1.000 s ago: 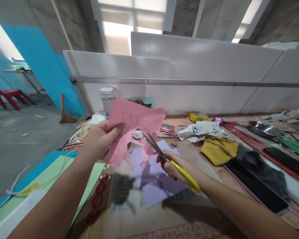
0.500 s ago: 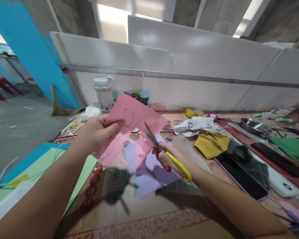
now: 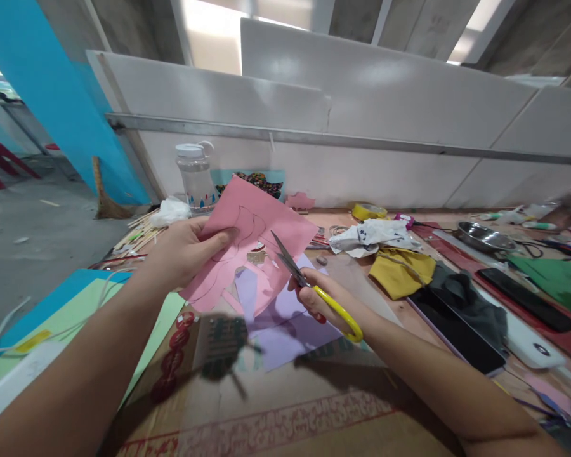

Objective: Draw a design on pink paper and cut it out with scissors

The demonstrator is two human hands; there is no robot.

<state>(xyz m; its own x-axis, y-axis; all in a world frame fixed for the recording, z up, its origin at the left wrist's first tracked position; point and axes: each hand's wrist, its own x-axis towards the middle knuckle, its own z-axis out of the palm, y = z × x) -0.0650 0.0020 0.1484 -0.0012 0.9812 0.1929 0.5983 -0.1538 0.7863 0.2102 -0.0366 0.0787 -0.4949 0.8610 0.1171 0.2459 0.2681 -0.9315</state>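
Observation:
Between the thumb and fingers of my left hand (image 3: 190, 251) is a sheet of pink paper (image 3: 276, 219), held up over the table. Curved pencil outlines run across it, and its lower part has cut-out gaps. My right hand (image 3: 316, 295) grips scissors (image 3: 335, 309) with yellow and red handles. Their blades stand slightly apart and point up and left, right beside the paper; whether they touch it I cannot tell. Beneath lie pieces of purple paper (image 3: 290, 339) on a brown cardboard surface (image 3: 247, 412).
A water bottle (image 3: 195, 178) stands at the back left. Yellow cloth (image 3: 402, 273), a dark phone (image 3: 457, 330), a white power bank (image 3: 528, 339) and a metal bowl (image 3: 485, 236) lie to the right. Green and blue sheets (image 3: 88, 301) and a white cable (image 3: 99, 298) are at left.
The view has shifted slightly, so the scene sits a little further left and up. Both hands keep their hold on the paper and scissors, almost unmoved.

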